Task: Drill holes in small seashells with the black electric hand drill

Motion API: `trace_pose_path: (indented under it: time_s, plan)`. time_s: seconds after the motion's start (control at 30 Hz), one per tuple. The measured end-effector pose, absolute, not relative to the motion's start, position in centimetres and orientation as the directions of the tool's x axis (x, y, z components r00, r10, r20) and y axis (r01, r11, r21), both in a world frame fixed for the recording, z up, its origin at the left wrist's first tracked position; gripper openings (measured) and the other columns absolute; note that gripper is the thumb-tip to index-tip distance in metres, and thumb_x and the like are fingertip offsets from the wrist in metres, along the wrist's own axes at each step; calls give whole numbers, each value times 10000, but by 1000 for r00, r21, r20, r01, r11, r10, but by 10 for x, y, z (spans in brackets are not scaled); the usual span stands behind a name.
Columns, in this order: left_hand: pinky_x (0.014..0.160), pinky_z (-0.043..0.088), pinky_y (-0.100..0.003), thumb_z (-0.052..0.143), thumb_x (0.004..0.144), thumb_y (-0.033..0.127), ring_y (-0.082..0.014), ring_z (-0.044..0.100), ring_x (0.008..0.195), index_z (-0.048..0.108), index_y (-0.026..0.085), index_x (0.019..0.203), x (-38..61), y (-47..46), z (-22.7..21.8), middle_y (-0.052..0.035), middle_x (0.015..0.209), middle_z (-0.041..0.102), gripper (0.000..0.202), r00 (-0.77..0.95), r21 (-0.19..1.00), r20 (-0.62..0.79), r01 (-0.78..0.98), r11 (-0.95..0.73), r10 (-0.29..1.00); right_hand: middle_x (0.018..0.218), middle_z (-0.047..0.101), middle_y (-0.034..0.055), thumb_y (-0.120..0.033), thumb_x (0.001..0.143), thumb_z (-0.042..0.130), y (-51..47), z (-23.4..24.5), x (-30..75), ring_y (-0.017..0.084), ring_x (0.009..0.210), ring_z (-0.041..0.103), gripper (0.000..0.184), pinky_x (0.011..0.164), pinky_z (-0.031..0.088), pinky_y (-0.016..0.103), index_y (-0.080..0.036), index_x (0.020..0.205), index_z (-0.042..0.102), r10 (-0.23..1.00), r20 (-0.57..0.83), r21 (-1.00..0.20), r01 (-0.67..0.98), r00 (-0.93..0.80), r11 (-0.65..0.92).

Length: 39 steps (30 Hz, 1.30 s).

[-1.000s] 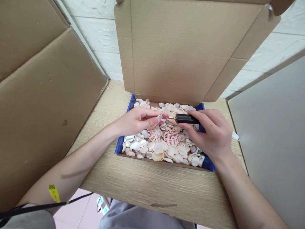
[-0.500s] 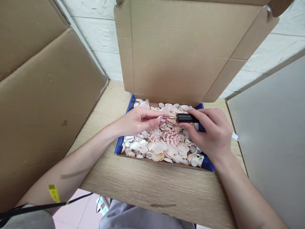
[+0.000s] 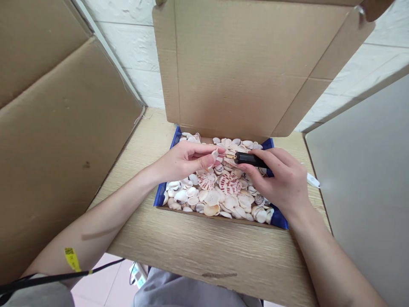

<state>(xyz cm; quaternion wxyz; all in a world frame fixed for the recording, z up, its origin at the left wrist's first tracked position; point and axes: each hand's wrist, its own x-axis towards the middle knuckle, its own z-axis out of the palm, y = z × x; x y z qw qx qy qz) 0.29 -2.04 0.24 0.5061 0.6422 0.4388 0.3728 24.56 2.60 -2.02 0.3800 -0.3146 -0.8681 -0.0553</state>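
Between the thumb and fingers of my left hand [image 3: 188, 160] a small whitish shell [image 3: 215, 153] is pinched, partly hidden by the fingers. My right hand [image 3: 283, 175] is wrapped round a black handheld mini drill [image 3: 251, 159] with a brass-coloured chuck. The thin bit points left and its tip meets or nearly meets the shell; I cannot tell which. Both hands are above an open cardboard box with blue sides [image 3: 161, 194], filled with loose seashells [image 3: 212, 197]. Two red-and-white scallop shells [image 3: 230, 184] lie on top, below the drill.
The box's tall cardboard lid [image 3: 249, 64] stands up against the white brick wall [image 3: 128, 47]. A large cardboard panel [image 3: 57, 140] is on the left, a grey panel [image 3: 367, 183] on the right. A white object [image 3: 313, 180] lies beside my right hand. A black cable [image 3: 105, 264] crosses my left arm.
My right hand has shifted slightly left and the drill's rear has tipped down a little. The shell in my left hand has turned slightly more upright.
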Motion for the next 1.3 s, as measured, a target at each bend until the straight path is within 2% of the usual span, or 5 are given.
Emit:
trace_pose_path:
  time_s: [0.17,0.3,0.63,1.0,1.3]
  plan:
    - [757,564,-246,607,890,436,-195,707,936,686,140,1177,2,-20,-1,-99,1033,751,420,312,989,31,125,-74,950,737,667,61,-440,821,683,25,-21,245,187,652,621,321,576,483,299,-138,929,676,526,685,-148,610,-504,778]
    - [811,562,-264,607,894,424,-203,703,989,686,170,1180,1,-20,-2,-95,1153,715,391,313,997,30,53,-49,949,730,661,68,-414,808,702,25,-21,244,193,650,621,313,572,486,303,-123,922,680,518,691,-142,609,-504,780]
    - [772,535,-241,595,885,472,-177,705,927,681,154,1182,1,-20,1,-74,1001,751,444,373,984,-82,175,16,924,862,684,79,-255,760,756,26,-14,246,213,758,598,303,666,491,345,-195,1035,646,366,786,19,610,-499,792]
    - [792,546,-276,503,929,499,-186,688,925,651,147,1212,0,-19,1,-100,1038,736,475,378,979,-20,197,-59,926,748,688,52,-446,825,681,24,-22,246,165,641,639,309,566,486,281,-153,921,692,558,666,-181,617,-496,765]
    - [788,530,-260,480,942,498,-166,681,877,649,142,1212,0,-19,-1,-89,971,737,478,383,976,-8,204,-75,924,839,684,69,-364,791,730,26,-18,246,203,742,614,297,665,513,338,-205,1033,661,456,747,-97,599,-483,795]
